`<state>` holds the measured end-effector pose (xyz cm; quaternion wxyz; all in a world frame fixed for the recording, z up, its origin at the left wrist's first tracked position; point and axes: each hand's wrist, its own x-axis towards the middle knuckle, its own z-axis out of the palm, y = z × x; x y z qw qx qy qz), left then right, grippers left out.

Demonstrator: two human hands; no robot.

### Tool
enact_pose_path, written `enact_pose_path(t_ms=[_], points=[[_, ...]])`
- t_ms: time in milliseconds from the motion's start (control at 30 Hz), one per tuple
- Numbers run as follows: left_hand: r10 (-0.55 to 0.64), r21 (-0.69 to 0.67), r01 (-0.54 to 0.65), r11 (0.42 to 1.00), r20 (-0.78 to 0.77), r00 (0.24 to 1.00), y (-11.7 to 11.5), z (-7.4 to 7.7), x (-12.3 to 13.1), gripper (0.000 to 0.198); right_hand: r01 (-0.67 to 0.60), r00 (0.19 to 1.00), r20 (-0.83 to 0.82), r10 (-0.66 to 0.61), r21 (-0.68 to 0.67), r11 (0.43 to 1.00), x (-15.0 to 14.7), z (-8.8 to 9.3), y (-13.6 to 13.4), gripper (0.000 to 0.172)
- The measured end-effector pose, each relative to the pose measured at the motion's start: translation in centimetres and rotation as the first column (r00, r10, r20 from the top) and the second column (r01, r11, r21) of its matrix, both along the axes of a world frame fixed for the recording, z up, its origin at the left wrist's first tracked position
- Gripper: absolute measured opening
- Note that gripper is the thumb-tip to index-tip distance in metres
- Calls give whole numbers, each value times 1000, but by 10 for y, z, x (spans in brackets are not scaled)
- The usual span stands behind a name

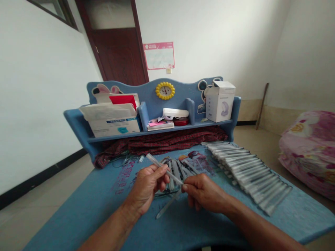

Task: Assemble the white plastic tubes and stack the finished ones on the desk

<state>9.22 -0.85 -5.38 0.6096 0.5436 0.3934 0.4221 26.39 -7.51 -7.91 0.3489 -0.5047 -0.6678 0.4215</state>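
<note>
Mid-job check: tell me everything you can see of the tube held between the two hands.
The tube is slender, straight, pale and translucent, and looks like plastic. It is held at a slant above the blue desk, its upper end pointing away and leftward, its lower end toward the right. The left grip pinches it near the middle; the right grip has thumb and fingertips at its lower end, partly hiding it. Whether anything is inside is too blurred to tell.

lettering on the white-and-blue box [111, 129], poster [159, 58] and desk [104, 212] is unreadable.
</note>
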Motion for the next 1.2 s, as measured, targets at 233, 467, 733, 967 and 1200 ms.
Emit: enact_pose_path(t_ms=[233,467,733,967,1200], points=[[96,11,-96,995,-9,995,-2,-1,3,23,127,880,372,-295,415,901,-5,-4,2,24],[136,3,-136,991,12,991,-5,4,6,23,190,855,379,-355,407,893,-6,0,0,18],[126,3,-126,992,14,992,-4,0,4,24,197,895,309,-321,372,907,-7,-2,2,26],[118,-5,-118,993,43,992,-4,0,5,22,283,906,217,-365,331,900,-6,-3,5,15],[130,-12,-129,992,31,991,-2,-2,5,23,229,917,235,-322,351,908,-5,-4,5,19]])
